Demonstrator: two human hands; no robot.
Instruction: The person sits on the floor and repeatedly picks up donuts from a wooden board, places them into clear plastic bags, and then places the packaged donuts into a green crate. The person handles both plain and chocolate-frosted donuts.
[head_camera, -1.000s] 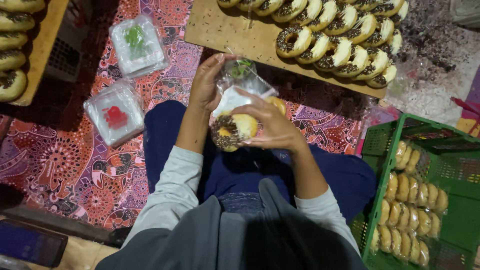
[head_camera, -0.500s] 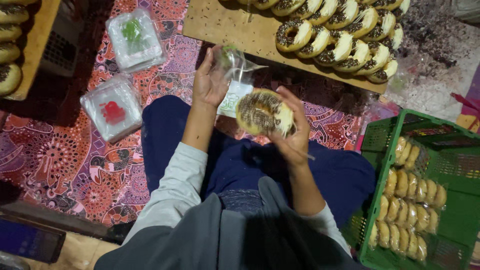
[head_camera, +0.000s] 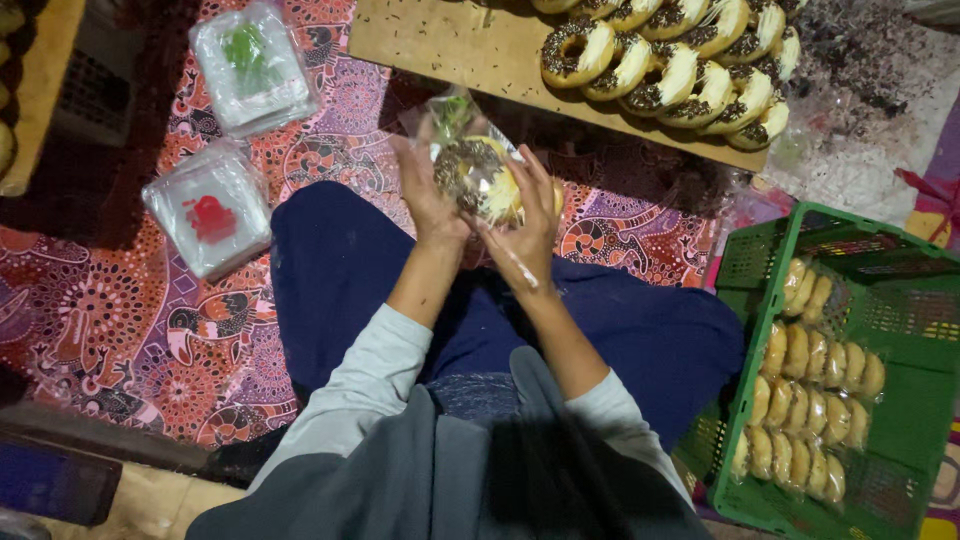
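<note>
Your left hand (head_camera: 425, 195) and right hand (head_camera: 525, 225) clasp one bagged chocolate-sprinkled doughnut (head_camera: 480, 175) above your lap, just short of the wooden board's (head_camera: 440, 45) near edge; green crate (head_camera: 880, 400) at your right.

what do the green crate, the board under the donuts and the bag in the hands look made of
Crate: looks like moulded plastic, matte green, with lattice walls.
Board: seems bare wood or plywood, pale, unfinished and speckled with sprinkles.
Bag: thin clear plastic film, glossy and crinkled, with the donut showing through.
</note>
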